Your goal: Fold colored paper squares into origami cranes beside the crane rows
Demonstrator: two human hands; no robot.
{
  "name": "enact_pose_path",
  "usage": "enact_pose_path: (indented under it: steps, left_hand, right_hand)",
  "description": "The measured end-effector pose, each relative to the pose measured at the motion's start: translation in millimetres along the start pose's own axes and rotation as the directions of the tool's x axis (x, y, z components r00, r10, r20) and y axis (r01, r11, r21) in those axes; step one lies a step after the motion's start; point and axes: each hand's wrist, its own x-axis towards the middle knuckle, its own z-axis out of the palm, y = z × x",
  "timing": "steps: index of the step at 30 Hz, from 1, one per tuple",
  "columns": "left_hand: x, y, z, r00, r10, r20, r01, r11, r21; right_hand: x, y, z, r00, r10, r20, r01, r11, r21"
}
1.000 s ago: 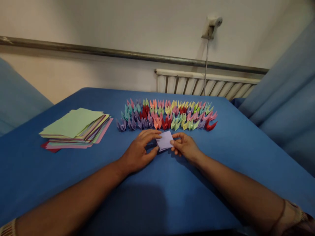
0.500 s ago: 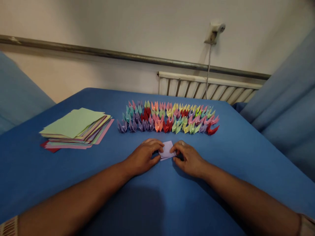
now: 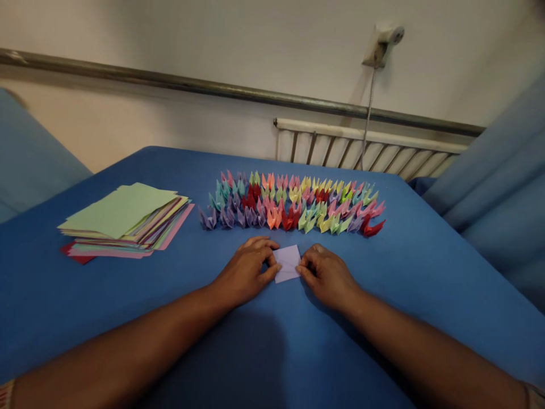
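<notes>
A small folded lilac paper (image 3: 288, 263) lies flat on the blue table (image 3: 426, 272) between my two hands. My left hand (image 3: 246, 271) has curled fingers pressing the paper's left edge. On the other side, my right hand (image 3: 327, 275) pinches the right edge with bent fingers. Just beyond the hands, several rows of folded paper cranes (image 3: 293, 201) in many colours stand on the table.
A stack of coloured paper sheets (image 3: 123, 220) with a pale green one on top lies at the left. Behind the table are a white radiator (image 3: 366, 149), a metal rail (image 3: 213, 90) on the wall, and blue fabric (image 3: 502, 182) at the right.
The lilac paper was held tilted up off the table a second ago; now it lies flat, pressed down, with both hands lowered onto it.
</notes>
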Motion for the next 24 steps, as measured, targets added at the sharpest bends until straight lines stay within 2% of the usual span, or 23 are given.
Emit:
enact_pose_path:
  steps: [5, 9, 13, 19, 22, 24]
  left_hand:
    - [-1, 1, 0.9, 1.000, 0.003, -0.011, -0.002, 0.999, 0.043]
    - [-3, 3, -0.6, 0.994, 0.105, -0.005, -0.105, 0.992, 0.066]
    - [-5, 7, -2.7, 0.974, 0.215, 0.071, -0.224, 0.963, 0.150]
    - [-8, 10, -3.8, 0.928, 0.324, 0.184, -0.355, 0.918, 0.175]
    - [-7, 12, -2.7, 0.920, 0.329, 0.215, -0.367, 0.915, 0.171]
    - [-6, 14, -1.6, 0.925, 0.313, 0.215, -0.353, 0.918, 0.182]
  right_hand:
    - [-2, -2, -2, 1.000, -0.029, 0.011, 0.029, 1.000, 0.006]
    - [-4, -3, -5, 1.000, -0.001, 0.006, 0.001, 1.000, -0.023]
    - [-4, -4, -8, 0.999, 0.050, 0.009, -0.049, 0.996, -0.081]
    - [-5, 3, -12, 0.998, 0.039, 0.044, -0.034, 0.993, -0.109]
    - [-2, 11, -8, 1.000, -0.013, -0.007, 0.012, 0.999, -0.035]
    - [3, 15, -3, 0.991, -0.113, -0.069, 0.116, 0.992, 0.043]
